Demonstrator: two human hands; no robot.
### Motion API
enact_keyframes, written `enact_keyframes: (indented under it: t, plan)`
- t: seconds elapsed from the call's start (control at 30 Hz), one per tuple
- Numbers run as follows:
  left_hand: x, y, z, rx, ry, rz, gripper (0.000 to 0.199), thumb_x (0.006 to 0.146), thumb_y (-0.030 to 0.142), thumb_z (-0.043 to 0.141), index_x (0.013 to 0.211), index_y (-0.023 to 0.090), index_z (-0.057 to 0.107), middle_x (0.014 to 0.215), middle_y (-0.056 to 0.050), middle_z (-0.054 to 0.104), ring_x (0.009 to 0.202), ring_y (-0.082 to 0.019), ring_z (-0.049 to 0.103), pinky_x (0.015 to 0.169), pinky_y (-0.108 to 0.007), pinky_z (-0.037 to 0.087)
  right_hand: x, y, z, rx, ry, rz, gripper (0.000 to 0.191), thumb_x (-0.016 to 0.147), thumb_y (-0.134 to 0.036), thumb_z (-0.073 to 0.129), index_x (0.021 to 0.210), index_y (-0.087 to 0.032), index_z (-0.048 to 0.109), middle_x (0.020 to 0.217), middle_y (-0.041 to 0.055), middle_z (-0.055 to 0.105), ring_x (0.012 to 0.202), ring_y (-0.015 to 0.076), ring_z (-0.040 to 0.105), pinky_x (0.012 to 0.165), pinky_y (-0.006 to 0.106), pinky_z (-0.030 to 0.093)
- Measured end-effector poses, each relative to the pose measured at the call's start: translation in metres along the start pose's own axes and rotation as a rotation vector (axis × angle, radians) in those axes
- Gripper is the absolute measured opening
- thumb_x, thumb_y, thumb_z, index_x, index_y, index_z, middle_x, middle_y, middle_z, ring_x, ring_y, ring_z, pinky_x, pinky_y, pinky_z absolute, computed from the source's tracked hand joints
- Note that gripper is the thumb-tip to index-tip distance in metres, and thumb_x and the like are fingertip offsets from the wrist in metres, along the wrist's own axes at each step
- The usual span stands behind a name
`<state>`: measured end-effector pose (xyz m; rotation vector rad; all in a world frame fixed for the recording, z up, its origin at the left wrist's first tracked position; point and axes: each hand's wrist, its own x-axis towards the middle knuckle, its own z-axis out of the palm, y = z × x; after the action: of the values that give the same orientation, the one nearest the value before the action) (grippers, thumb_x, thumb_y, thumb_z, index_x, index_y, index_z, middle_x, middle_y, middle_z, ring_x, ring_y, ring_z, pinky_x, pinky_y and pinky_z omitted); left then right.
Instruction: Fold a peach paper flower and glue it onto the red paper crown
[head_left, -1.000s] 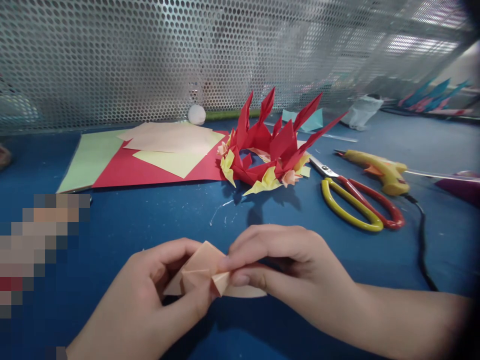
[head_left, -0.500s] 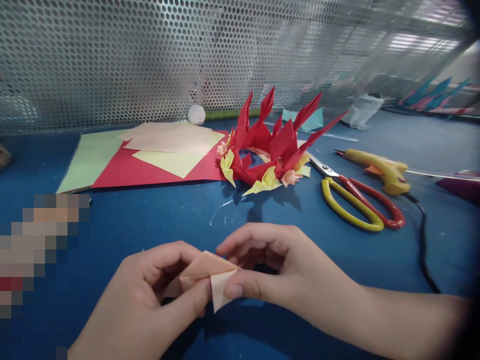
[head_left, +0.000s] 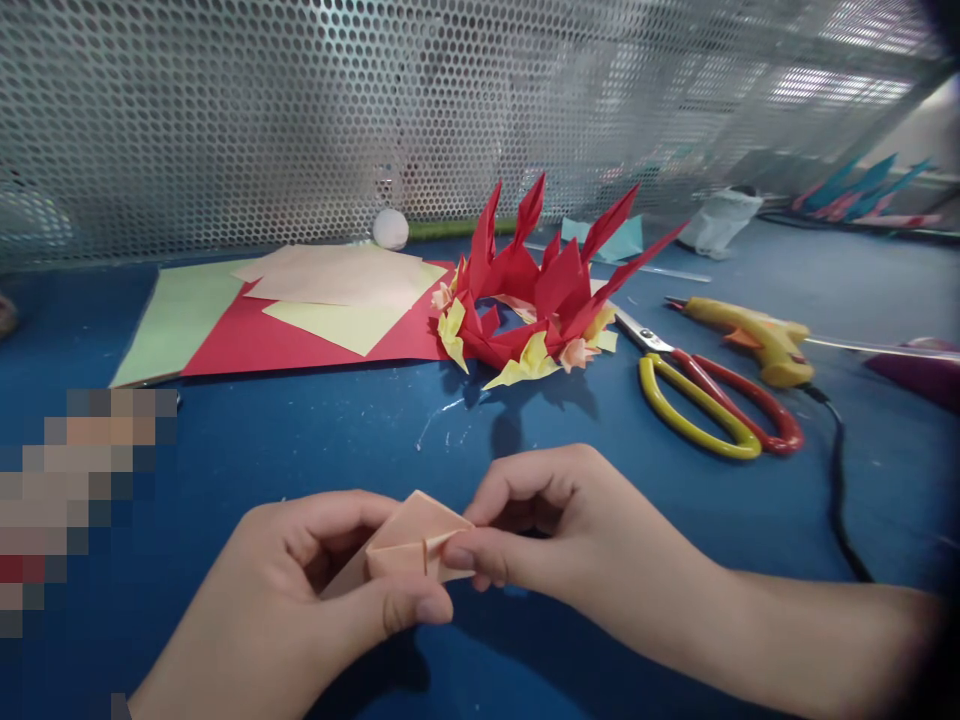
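Observation:
A small piece of folded peach origami paper [head_left: 420, 522] is held between my two hands, low in the middle of the view. My left hand [head_left: 300, 570] grips its left side, the thumb along the near edge and the fingers behind, partly hidden. My right hand [head_left: 540, 520] pinches the right corner between thumb and index finger. Beyond the hands stands a red paper crown [head_left: 517, 300] with tall pointed spikes and yellow and peach paper pieces around its base.
Peach sheets [head_left: 337, 272] and a yellow sheet lie over red and green paper [head_left: 184, 310] at the back left. Right of the crown are scissors [head_left: 697, 410] and a yellow glue gun [head_left: 757, 330] with a black cord. A perforated metal screen [head_left: 300, 130] rises behind.
My right thumb has come up onto the right corner, and the flap that hung down there is now folded up. My left thumb has shifted lower and to the right.

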<state>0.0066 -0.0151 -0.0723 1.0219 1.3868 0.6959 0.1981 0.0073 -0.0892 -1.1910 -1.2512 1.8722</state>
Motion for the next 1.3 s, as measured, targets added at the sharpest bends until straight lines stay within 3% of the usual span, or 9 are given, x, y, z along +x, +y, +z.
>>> enact_keyframes:
  t: [0.23,0.5,0.6,0.73,0.83,1.0,1.07,1.17,1.3]
  plan:
    - [0.000,0.002,0.003,-0.003,0.068,-0.040,0.023,0.054,0.031,0.083,0.041,0.022,0.066,0.047,0.007,0.056,0.053,-0.010,0.044,0.053,-0.020,0.037,-0.002,0.001,0.002,-0.104,0.006,-0.043,0.032,0.063,-0.036,0.097,0.061,-0.018,0.072,0.059,-0.0023,0.067,0.054,0.0087,0.054,0.052,0.018,0.045]
    - [-0.001,-0.001,0.001,0.083,0.065,0.045,0.032,0.063,0.042,0.081,0.046,0.022,0.063,0.051,0.006,0.055,0.055,-0.011,0.046,0.053,-0.020,0.040,-0.003,0.005,0.001,-0.193,-0.034,-0.169,0.022,0.080,-0.034,0.086,0.072,-0.018,0.073,0.068,-0.0005,0.073,0.061,0.0108,0.061,0.060,0.020,0.049]
    - [-0.002,-0.002,0.003,0.029,0.061,0.065,0.030,0.065,0.040,0.083,0.048,0.024,0.065,0.050,0.006,0.061,0.054,-0.012,0.054,0.055,-0.019,0.046,-0.003,0.004,0.001,-0.188,-0.047,-0.167,0.029,0.082,-0.041,0.085,0.073,-0.017,0.072,0.073,0.0018,0.075,0.066,0.0126,0.063,0.062,0.021,0.048]
    - [-0.003,-0.001,0.007,-0.013,0.074,0.063,0.032,0.066,0.040,0.084,0.047,0.025,0.062,0.049,0.007,0.066,0.055,-0.013,0.064,0.057,-0.018,0.053,-0.003,0.003,0.002,-0.203,-0.032,-0.150,0.040,0.080,-0.049,0.085,0.069,-0.016,0.066,0.064,-0.0005,0.066,0.060,0.0110,0.055,0.056,0.021,0.041]
    - [-0.002,0.001,0.007,-0.023,0.067,0.039,0.029,0.064,0.041,0.085,0.049,0.025,0.066,0.047,0.006,0.066,0.051,-0.013,0.064,0.054,-0.018,0.054,-0.003,0.003,0.001,-0.171,-0.032,-0.159,0.037,0.079,-0.047,0.087,0.070,-0.017,0.068,0.062,-0.0026,0.063,0.059,0.0101,0.054,0.056,0.020,0.043]
    - [0.003,-0.001,0.003,-0.036,0.074,0.090,0.019,0.066,0.038,0.084,0.055,0.025,0.075,0.049,0.004,0.072,0.051,-0.012,0.065,0.054,-0.017,0.053,0.000,0.005,0.000,-0.112,-0.069,-0.177,0.017,0.080,-0.031,0.086,0.081,-0.018,0.074,0.072,-0.0009,0.073,0.064,0.0115,0.065,0.062,0.021,0.053]
    - [0.004,-0.003,0.002,-0.077,0.109,0.106,0.012,0.060,0.034,0.087,0.058,0.026,0.078,0.055,0.005,0.076,0.054,-0.011,0.067,0.055,-0.015,0.053,0.000,0.005,0.000,-0.169,-0.016,-0.284,0.004,0.081,-0.018,0.080,0.080,-0.019,0.076,0.074,-0.0005,0.075,0.066,0.0122,0.068,0.063,0.021,0.055]
    - [0.004,-0.004,0.001,-0.241,0.115,0.108,0.026,0.050,0.028,0.089,0.074,0.027,0.081,0.072,0.005,0.083,0.065,-0.015,0.075,0.058,-0.016,0.057,0.000,0.003,-0.002,-0.296,0.109,-0.582,0.022,0.077,-0.001,0.071,0.074,-0.022,0.078,0.080,-0.0005,0.075,0.073,0.0121,0.070,0.068,0.020,0.057]
    - [0.004,-0.004,-0.003,-0.250,0.087,-0.012,0.036,0.057,0.030,0.090,0.091,0.025,0.077,0.072,0.002,0.083,0.060,-0.019,0.076,0.054,-0.022,0.060,-0.002,0.002,-0.006,-0.461,0.190,-0.825,0.026,0.078,0.002,0.071,0.073,-0.021,0.080,0.078,-0.0010,0.068,0.069,0.0079,0.067,0.063,0.014,0.054]
